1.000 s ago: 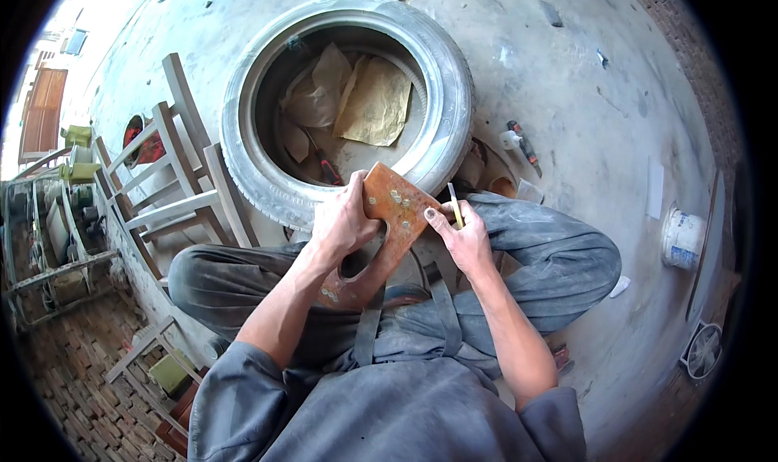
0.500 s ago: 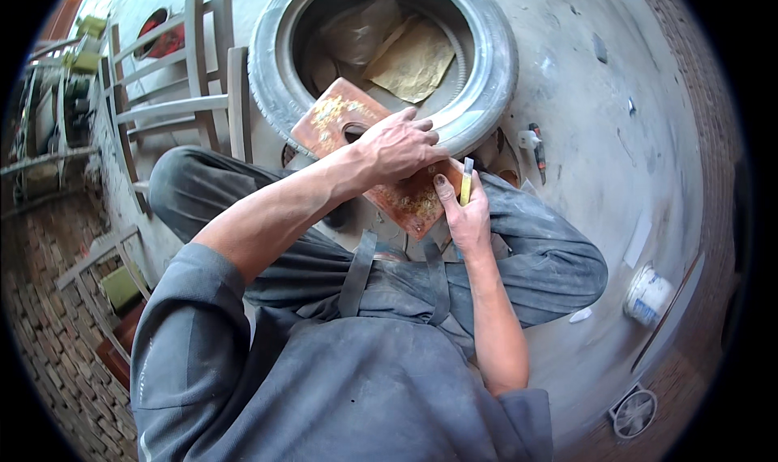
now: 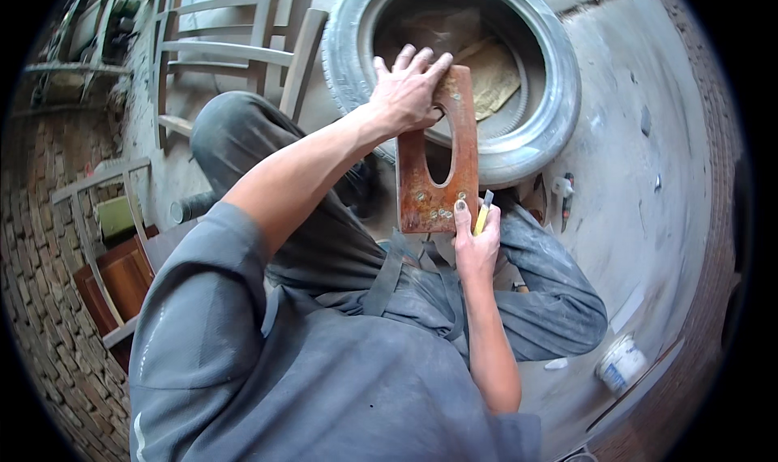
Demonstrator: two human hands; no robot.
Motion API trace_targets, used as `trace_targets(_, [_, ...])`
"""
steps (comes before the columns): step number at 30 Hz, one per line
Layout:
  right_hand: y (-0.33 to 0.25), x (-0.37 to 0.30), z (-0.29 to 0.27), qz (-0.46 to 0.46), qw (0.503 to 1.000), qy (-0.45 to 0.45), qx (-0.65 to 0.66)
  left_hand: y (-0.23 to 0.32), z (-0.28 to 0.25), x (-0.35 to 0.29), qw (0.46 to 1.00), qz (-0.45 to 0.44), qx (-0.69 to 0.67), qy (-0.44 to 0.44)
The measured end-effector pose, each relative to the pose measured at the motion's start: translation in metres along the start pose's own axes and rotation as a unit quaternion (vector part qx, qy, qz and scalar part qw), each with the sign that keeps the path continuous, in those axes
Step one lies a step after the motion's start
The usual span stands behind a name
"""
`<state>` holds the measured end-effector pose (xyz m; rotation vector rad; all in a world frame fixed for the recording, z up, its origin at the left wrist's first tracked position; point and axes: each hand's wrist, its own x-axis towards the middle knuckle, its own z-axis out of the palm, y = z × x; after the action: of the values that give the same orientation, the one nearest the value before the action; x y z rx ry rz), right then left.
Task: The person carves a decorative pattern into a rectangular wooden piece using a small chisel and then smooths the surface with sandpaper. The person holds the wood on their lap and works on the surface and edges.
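A reddish-brown wooden board (image 3: 465, 150) with an oval cutout and several pale patches is held over my lap, its far end overlapping the tire. My left hand (image 3: 408, 93) lies across its far left corner, fingers spread and stretched out past the edge. At the near right corner, my right hand (image 3: 476, 239) grips the board, thumb on top. A slim yellow tool with a greyish flat tip (image 3: 483, 211) sticks up between that hand's thumb and fingers. What lies under the board is hidden.
A dusty tire (image 3: 559, 89) lies ahead, with crumpled brown paper (image 3: 494, 81) inside. Grey wooden chair frames (image 3: 235, 53) stand at the left. On the floor to the right are a red-and-black tool (image 3: 567, 203) and a white bucket (image 3: 622, 363).
The board has turned from slanting to nearly upright in view and shows a different face. My left hand has moved to its far end, fingers now spread. The view has shifted.
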<state>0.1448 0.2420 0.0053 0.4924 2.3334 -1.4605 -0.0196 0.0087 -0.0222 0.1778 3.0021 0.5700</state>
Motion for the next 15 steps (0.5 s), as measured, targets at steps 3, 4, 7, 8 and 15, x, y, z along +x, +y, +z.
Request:
trace_targets(3, [-0.021, -0.015, 0.001, -0.089, 0.992, -0.026, -0.085, 0.001, -0.002, 0.009, 0.999, -0.01, -0.023, -0.045])
trace_targets(4, [-0.019, -0.019, 0.0, -0.115, 0.989, -0.045, -0.085, -0.002, 0.004, 0.008, 0.999, 0.016, -0.027, -0.031])
trace_targets(7, [-0.03, -0.035, -0.02, -0.094, 0.981, -0.074, -0.154, -0.006, 0.015, 0.013, 0.997, 0.069, -0.037, -0.012])
trace_targets(8, [-0.034, -0.039, -0.029, -0.127, 0.967, -0.088, -0.204, -0.007, 0.015, 0.016, 0.996, 0.081, -0.034, -0.008])
trace_targets(15, [-0.042, -0.058, -0.034, -0.381, 0.849, -0.118, -0.346, 0.009, 0.034, 0.046, 0.971, 0.22, -0.094, -0.01])
